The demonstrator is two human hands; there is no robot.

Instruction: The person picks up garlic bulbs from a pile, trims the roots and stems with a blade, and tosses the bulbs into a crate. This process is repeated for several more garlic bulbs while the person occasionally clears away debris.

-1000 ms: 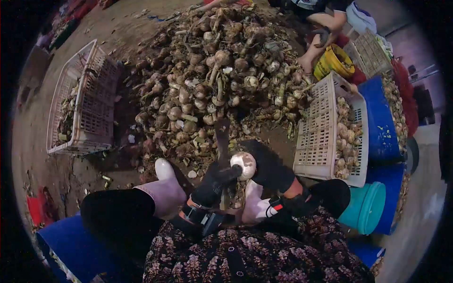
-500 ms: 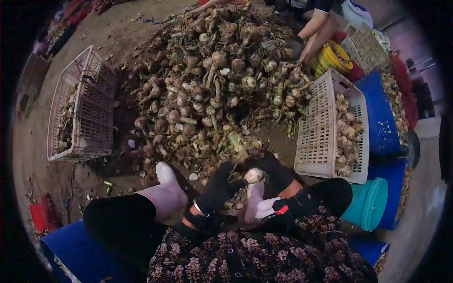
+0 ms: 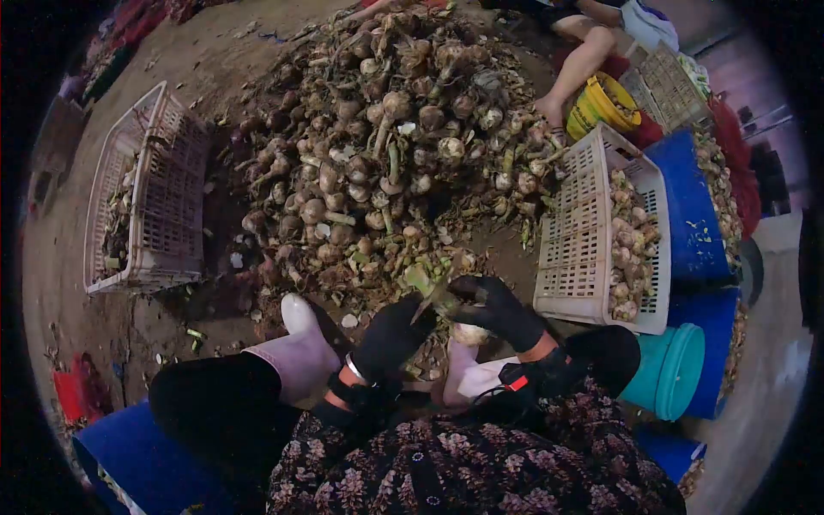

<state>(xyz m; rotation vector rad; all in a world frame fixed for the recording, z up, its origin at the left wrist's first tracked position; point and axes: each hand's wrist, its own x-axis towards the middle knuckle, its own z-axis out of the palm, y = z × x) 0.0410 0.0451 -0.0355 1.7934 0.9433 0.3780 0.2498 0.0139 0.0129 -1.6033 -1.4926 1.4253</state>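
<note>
My left hand (image 3: 390, 336), in a black glove, is closed on a small knife (image 3: 427, 300) whose blade points up and to the right. Black-gloved too, my right hand (image 3: 496, 311) holds a pale garlic bulb (image 3: 469, 334) by its upper part, between my knees and just right of the blade. Leafy green stem scraps (image 3: 419, 279) lie beyond both hands. A big heap of bulbs with stems (image 3: 343, 172) rises in front of me.
White crates stand at left (image 3: 172, 206) and right (image 3: 575, 232), the right one holding bulbs. Blue bins (image 3: 684, 202), a teal bucket (image 3: 678, 371) and a yellow bucket (image 3: 584, 112) are at right. Another person's bare leg (image 3: 584, 69) shows beyond the heap.
My hands have moved slightly apart, and the knife blade now shows between them. The bulb sits lower and is partly covered by my right hand. The other person's arm has withdrawn from the heap.
</note>
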